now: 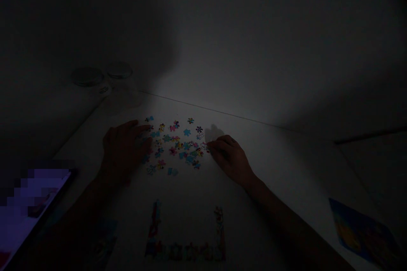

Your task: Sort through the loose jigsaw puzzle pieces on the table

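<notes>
Loose jigsaw puzzle pieces (173, 150) lie scattered, some overlapping, on a white table in dim light. At their left edge rests my left hand (125, 146), fingers stretched out and apart over a few pieces; its underside is hidden. My right hand (229, 156) is at the right edge of the scatter, with thumb and fingertips pinched on a puzzle piece (205, 147) that they partly cover. Nearer to me, joined pieces form a U-shaped puzzle border (189, 252), with a bottom row and two side strips.
A lit screen (34, 203) stands at the left edge. Two lidded clear containers (119, 72) are at the back left. A colourful printed sheet (362, 230) lies at the right, and a dark picture (103, 241) sits at the lower left. A wall borders the table's back.
</notes>
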`<action>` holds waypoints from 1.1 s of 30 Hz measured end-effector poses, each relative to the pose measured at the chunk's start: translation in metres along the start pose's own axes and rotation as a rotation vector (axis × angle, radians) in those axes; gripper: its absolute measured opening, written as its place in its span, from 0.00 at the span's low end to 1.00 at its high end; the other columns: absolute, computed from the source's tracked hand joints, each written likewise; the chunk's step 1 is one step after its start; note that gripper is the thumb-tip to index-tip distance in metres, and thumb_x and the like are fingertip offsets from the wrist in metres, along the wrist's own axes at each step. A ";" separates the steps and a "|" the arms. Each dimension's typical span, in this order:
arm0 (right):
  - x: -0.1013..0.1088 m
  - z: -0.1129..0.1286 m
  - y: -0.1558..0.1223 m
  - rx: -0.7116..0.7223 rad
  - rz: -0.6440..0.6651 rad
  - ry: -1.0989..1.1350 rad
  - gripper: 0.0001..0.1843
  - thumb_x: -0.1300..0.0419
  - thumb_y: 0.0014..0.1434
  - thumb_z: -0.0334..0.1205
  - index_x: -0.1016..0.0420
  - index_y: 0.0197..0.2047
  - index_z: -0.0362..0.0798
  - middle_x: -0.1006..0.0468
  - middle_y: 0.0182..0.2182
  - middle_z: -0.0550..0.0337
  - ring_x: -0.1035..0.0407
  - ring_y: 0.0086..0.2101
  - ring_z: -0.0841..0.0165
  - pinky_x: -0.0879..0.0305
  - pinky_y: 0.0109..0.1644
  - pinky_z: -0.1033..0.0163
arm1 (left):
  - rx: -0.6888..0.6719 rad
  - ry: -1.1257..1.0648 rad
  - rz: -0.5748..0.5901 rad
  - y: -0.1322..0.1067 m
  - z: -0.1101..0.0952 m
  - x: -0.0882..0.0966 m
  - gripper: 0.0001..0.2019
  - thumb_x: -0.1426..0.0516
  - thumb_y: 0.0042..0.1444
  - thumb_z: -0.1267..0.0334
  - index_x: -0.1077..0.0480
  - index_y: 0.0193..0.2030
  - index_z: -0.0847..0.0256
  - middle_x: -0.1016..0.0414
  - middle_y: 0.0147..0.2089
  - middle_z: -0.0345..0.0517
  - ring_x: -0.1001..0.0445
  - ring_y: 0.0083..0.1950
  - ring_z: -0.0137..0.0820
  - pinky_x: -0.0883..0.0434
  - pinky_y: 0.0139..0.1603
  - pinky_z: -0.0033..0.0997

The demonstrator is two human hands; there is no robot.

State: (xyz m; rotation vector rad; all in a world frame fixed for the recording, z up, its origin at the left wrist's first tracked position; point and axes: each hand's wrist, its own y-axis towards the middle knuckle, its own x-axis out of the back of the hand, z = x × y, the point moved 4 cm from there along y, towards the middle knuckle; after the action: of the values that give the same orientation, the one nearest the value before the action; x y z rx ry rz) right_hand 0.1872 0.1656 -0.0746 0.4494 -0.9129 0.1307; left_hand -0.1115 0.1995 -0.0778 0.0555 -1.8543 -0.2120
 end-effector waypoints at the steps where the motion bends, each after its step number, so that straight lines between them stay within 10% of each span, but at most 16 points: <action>1: 0.000 0.000 0.000 0.004 0.003 -0.004 0.10 0.45 0.63 0.37 0.23 0.43 0.48 0.26 0.36 0.52 0.31 0.39 0.62 0.32 0.44 0.54 | 0.007 0.000 0.003 0.000 0.000 0.000 0.17 0.49 0.62 0.53 0.32 0.57 0.50 0.37 0.64 0.50 0.40 0.65 0.45 0.49 0.67 0.57; 33: 0.001 0.000 0.000 -0.021 0.011 -0.009 0.11 0.46 0.64 0.38 0.22 0.43 0.48 0.26 0.36 0.52 0.31 0.39 0.62 0.33 0.45 0.54 | -0.024 0.002 0.017 0.005 -0.004 0.006 0.22 0.56 0.62 0.49 0.30 0.54 0.53 0.35 0.63 0.53 0.37 0.63 0.52 0.42 0.62 0.63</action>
State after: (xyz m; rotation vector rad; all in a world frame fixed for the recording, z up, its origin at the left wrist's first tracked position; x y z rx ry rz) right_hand 0.1876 0.1660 -0.0739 0.4262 -0.9252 0.1289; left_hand -0.1095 0.2030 -0.0700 0.0230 -1.8490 -0.2224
